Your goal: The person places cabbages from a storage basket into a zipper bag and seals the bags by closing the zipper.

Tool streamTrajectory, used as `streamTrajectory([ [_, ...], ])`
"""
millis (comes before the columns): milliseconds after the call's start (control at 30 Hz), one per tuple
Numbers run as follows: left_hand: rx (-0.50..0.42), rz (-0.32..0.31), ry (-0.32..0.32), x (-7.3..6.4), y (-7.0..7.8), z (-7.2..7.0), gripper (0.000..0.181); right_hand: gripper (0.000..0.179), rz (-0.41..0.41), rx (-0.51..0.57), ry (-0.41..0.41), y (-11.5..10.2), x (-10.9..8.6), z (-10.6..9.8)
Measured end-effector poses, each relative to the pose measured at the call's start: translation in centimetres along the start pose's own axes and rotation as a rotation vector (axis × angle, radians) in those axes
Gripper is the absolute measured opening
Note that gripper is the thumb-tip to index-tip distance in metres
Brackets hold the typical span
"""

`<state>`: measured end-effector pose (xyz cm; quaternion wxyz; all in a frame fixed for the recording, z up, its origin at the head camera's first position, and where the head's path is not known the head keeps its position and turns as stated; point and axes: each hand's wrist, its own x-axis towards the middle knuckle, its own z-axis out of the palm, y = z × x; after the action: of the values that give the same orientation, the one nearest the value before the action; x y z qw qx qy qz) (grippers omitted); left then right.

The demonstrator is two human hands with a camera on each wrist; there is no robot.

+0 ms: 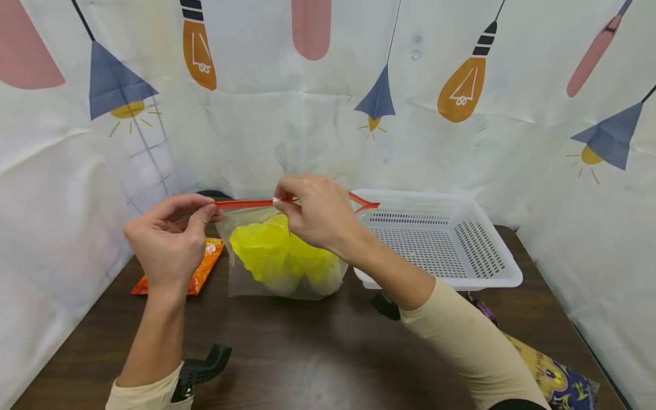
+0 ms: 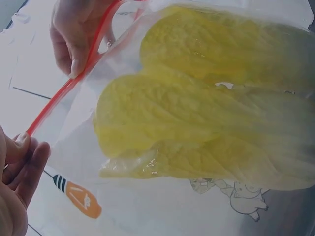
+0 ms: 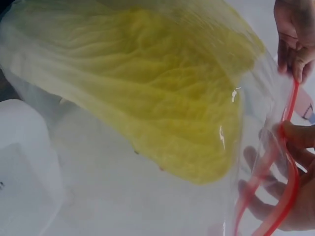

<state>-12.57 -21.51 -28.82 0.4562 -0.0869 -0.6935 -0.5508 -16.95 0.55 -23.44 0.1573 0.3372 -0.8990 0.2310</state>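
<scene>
A clear zip bag (image 1: 238, 279) with a red zip strip (image 1: 243, 203) hangs upright over the table. Inside are yellow cabbage leaves (image 1: 266, 242), pale at their lower ends. My left hand (image 1: 169, 236) pinches the strip's left end between thumb and forefinger. Around the middle of the strip, my right hand (image 1: 320, 213) pinches a small white slider (image 1: 277, 201). Between the hands the strip runs straight and closed; right of my right hand its two edges part. The right wrist view shows my right fingers (image 3: 295, 142) at the parted red edges, some seen through the plastic.
A white perforated basket (image 1: 492, 242) stands behind and right of the bag. An orange packet (image 1: 207, 265) lies behind my left wrist. Below my right forearm is a yellow and purple package (image 1: 553, 376). A printed curtain (image 1: 318, 131) surrounds the dark wooden table (image 1: 302, 353).
</scene>
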Motion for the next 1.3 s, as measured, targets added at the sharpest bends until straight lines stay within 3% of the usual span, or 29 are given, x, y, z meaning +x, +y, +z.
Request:
streamTrajectory([
  [533,-0.006,-0.025,0.011,0.3,-0.2,-0.4,0.006,0.009,0.019,0.012,0.061,1.4,-1.3,-0.5],
  [900,-0.033,-0.002,0.022,0.2,-0.2,-0.4,0.005,0.007,0.046,0.026,0.1,2.7,-3.0,-1.1],
  [1300,-0.031,-0.009,0.047,0.2,-0.2,-0.4,0.007,0.004,0.066,0.132,0.146,5.2,-4.8,-1.8],
])
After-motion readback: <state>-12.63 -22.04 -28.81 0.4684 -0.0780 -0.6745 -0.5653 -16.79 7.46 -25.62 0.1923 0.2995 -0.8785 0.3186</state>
